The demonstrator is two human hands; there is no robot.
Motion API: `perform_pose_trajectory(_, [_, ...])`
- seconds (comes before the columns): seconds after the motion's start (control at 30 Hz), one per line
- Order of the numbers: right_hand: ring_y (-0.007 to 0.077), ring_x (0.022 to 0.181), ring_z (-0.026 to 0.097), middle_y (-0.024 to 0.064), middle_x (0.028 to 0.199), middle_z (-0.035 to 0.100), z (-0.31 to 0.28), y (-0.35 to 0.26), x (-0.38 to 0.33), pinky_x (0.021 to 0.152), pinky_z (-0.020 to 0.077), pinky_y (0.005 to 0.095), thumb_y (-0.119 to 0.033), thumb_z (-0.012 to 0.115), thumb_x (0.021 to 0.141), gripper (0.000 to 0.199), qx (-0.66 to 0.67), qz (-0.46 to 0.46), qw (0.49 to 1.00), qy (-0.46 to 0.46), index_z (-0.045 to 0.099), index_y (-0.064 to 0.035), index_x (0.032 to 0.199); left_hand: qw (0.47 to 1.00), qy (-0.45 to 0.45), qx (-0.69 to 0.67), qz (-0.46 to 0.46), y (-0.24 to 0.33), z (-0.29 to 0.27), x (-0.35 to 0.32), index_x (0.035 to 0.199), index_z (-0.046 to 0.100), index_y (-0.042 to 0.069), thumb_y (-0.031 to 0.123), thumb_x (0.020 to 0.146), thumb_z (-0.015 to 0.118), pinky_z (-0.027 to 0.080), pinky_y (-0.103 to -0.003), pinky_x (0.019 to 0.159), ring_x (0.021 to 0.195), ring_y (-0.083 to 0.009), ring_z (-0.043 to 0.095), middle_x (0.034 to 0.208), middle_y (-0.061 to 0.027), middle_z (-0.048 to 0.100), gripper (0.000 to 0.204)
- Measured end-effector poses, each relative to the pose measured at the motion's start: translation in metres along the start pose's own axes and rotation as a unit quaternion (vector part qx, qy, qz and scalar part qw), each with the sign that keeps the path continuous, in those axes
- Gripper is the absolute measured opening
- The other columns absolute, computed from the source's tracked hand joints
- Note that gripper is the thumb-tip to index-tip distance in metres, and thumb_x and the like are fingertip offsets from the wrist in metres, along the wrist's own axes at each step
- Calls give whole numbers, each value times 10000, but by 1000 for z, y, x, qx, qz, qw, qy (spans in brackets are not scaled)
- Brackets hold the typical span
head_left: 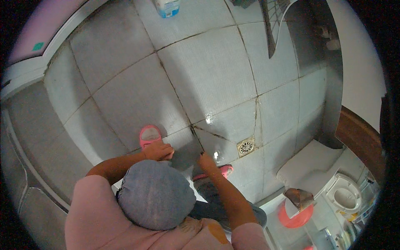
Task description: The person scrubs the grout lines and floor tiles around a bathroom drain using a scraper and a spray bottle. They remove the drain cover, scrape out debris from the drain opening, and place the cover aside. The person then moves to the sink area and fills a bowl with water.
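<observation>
My left hand (158,151) is closed beside a pink slipper (150,132) on my foot; what its fingers hold, if anything, is hidden. Lower and to the right, my right hand (204,161) is closed low over the tiled floor (208,71), at a dark joint between tiles. A small dark tip shows at its fingers, too small to name. Behind that hand is the other pink slipper (226,170). A round denim-blue shape (156,196) between my arms hides part of the floor and my legs.
A square metal floor drain (246,146) lies right of my right hand, with wet glints nearby. At the far edge stands a bottle with blue liquid (168,9). At lower right are a red basin (295,216) and a white bowl-shaped seat (346,193).
</observation>
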State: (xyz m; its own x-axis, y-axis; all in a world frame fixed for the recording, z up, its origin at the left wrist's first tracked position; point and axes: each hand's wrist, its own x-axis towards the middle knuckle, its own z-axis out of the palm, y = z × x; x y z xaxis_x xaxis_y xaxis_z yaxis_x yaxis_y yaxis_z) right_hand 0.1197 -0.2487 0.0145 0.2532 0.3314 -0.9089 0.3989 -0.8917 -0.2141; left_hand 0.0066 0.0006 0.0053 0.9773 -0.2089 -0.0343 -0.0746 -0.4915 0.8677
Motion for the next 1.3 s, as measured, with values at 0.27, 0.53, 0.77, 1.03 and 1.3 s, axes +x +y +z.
perform_pose_trajectory(0.27, [378, 732, 584, 255, 879, 549, -28, -34, 27, 620, 475, 440, -183, 451, 834, 266, 39, 5, 998, 49, 449, 44, 974, 1000, 7, -5, 4, 3, 0, 3, 793, 489, 107, 126, 692, 589, 391, -362, 496, 588, -239, 533, 708, -47, 516, 143])
perform_pose_trajectory(0.53, [393, 773, 584, 266, 794, 573, -21, 57, -47, 639, 443, 496, -195, 410, 855, 261, -17, 29, 999, -38, 377, 17, 1003, 992, -116, -29, -50, 3, -2, 3, 733, 490, 118, 134, 698, 577, 395, -362, 498, 581, -243, 535, 695, -56, 529, 95])
perform_pose_trajectory(0.77, [408, 780, 549, 239, 792, 566, -61, 66, -72, 655, 425, 457, -261, 381, 892, 264, 150, -5, 986, 71, 455, -22, 976, 984, -156, 10, -85, 16, -9, 13, 710, 510, 120, 162, 716, 573, 411, -358, 503, 589, -255, 546, 686, -52, 540, 76])
perform_pose_trajectory(1.03, [386, 765, 552, 207, 787, 568, 43, 104, -105, 643, 423, 426, -282, 447, 872, 267, 336, 33, 938, 73, 512, -27, 919, 996, -86, 10, 5, 10, -6, 13, 837, 503, 110, 144, 710, 581, 405, -367, 511, 595, -261, 530, 686, -62, 516, 153])
perform_pose_trajectory(1.3, [372, 775, 571, 208, 802, 583, 29, 60, -54, 654, 431, 426, -311, 460, 867, 284, 421, 46, 904, 64, 534, -46, 937, 991, -127, 35, -19, 17, -14, 37, 811, 488, 101, 97, 669, 592, 371, -372, 499, 581, -272, 505, 669, -62, 500, 177])
